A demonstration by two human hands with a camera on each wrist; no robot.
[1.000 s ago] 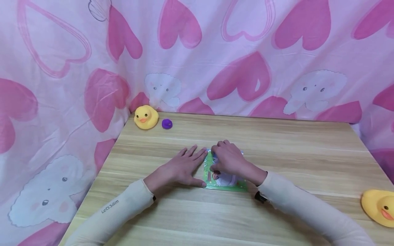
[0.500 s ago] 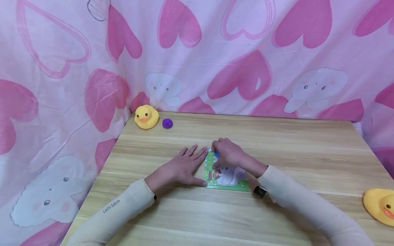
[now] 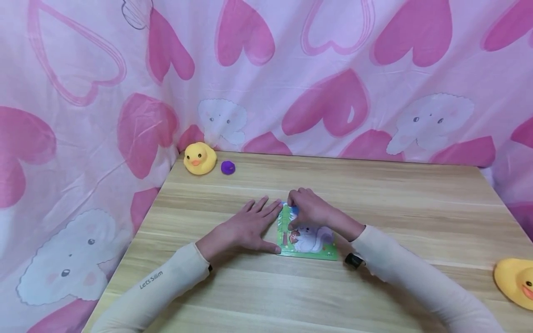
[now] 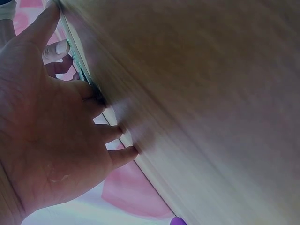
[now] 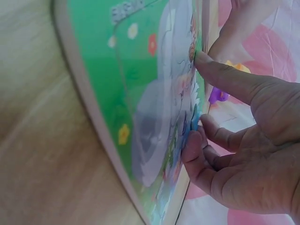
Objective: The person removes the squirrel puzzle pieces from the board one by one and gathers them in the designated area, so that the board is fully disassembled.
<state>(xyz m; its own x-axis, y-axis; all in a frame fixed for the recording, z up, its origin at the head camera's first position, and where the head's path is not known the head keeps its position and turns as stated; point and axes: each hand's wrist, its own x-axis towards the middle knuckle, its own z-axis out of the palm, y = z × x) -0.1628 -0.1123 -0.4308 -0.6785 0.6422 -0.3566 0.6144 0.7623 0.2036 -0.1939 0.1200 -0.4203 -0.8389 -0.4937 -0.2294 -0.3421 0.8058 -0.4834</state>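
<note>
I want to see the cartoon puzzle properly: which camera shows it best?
The head view: the whole puzzle lies flat between both hands. The right wrist view shows its green picture close but skewed and blurred; the left wrist view shows only its edge.

A light wood-grain surface fills the lower half of the frame, its far edge running across the middle. Behind it and down the left side hangs a pink cloth printed with large dark-pink hearts, outlined hearts and pale cartoon elephants. The cloth is slightly creased. Soft, even light falls over everything, with faint shadows.
</note>
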